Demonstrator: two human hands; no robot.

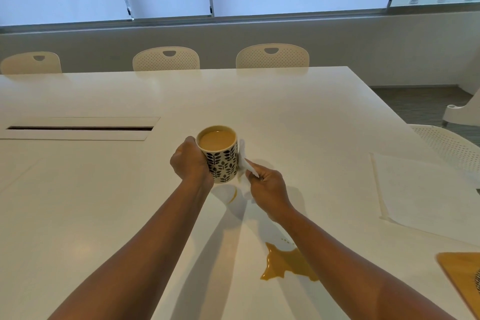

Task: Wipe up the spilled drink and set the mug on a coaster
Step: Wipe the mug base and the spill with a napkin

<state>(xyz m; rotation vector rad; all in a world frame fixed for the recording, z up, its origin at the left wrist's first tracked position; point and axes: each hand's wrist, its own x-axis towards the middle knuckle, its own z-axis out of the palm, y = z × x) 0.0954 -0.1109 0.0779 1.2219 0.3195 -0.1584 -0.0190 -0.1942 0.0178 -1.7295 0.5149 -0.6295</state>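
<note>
Your bench (104, 215) carries a puddle (287, 265) under your right forearm. The mug (220, 156), ceramic-looking, brimful and heavy, hangs lifted in your left hand (188, 161), fingers curled round it: keep it level. Your right hand (268, 189) pinches a soft tissue (244, 163) against its side.

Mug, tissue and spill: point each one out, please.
mug (224, 163): head view, on its patterned side wall.
tissue (244, 163): head view, on the white fold beside the mug.
spill (285, 265): head view, on the puddle's middle.
</note>
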